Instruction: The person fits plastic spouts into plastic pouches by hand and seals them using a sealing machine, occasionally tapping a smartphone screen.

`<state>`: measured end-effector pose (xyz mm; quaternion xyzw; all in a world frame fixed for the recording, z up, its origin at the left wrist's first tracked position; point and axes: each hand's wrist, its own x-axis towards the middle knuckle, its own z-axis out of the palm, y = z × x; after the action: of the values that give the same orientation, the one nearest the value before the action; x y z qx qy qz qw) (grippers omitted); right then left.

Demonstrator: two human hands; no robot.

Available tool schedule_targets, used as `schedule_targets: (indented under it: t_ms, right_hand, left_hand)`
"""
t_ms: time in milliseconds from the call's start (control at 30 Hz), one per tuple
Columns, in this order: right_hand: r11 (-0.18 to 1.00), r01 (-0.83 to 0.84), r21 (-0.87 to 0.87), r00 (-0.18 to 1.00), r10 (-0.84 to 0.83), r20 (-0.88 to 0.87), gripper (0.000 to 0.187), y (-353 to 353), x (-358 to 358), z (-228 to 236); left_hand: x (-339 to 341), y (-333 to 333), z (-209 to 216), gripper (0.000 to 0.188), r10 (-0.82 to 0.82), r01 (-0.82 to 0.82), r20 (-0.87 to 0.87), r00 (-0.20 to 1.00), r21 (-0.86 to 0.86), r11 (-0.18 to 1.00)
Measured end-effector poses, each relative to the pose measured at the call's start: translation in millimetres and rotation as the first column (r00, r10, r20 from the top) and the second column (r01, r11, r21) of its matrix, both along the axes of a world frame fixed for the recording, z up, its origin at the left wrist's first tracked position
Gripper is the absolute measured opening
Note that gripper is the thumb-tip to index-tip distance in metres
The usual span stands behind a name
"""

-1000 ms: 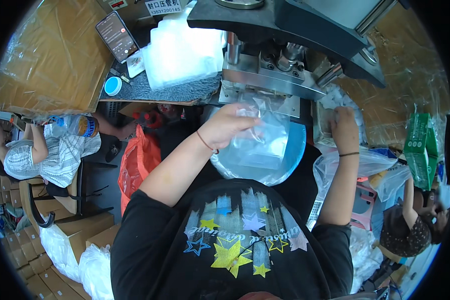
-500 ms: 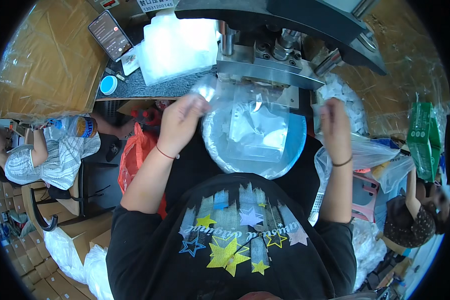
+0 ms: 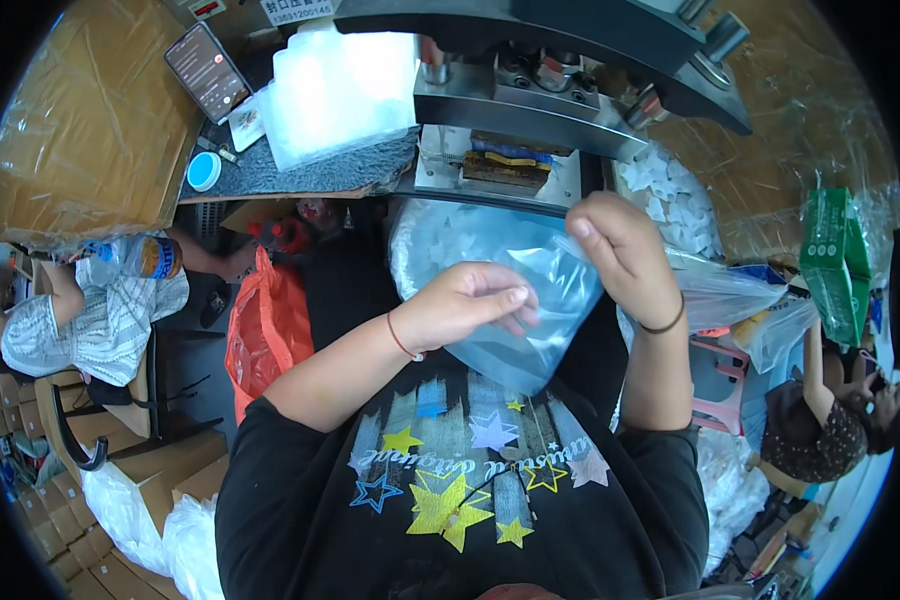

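Note:
My right hand [image 3: 625,260] is closed on the upper corner of a clear plastic bag [image 3: 560,340], which hangs down over my lap, tilted. In front of the bag, my left hand [image 3: 475,305] lies with its fingers loosely stretched and its thumb alongside; I see nothing held in it. Behind the bag is a round, plastic-lined container [image 3: 402,255] with pale scraps inside, partly hidden. Beyond stands a press [image 3: 530,110] with a dark arched frame and metal bar. Under that bar sits a small brown die block [image 3: 507,170] with yellow and blue strips.
A stack of clear bags [image 3: 345,95] lies left of the press, near a phone [image 3: 208,72] and a blue-lidded jar [image 3: 204,171]. White offcuts [image 3: 670,200] lie at the right. A red bag [image 3: 268,325] hangs at left. Two people sit at the sides.
The bag has moved off the press area toward me, showing the die block. My left hand has come down and right in front of it; my right hand has moved left and grips its corner.

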<state>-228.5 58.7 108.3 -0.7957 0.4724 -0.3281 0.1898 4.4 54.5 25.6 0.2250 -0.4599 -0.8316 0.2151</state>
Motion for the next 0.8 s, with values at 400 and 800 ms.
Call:
schedule_targets:
  t_ms: [400, 800]
  right_hand:
    - [0.983, 0.146, 0.109, 0.989, -0.150, 0.021, 0.017, 5.3, -15.8, -6.2]
    - [0.852, 0.510, -0.119, 0.664, -0.478, -0.575, 0.024, -12.4, -98.5, -39.3]
  left_hand:
    - [-16.4, 0.2, -13.2, 0.026, -0.004, 0.004, 0.000, 1.000, -0.051, 0.999]
    - [-5.2, -36.0, -11.2, 0.024, 0.091, -0.112, 0.102, 0.991, 0.228, 0.967]
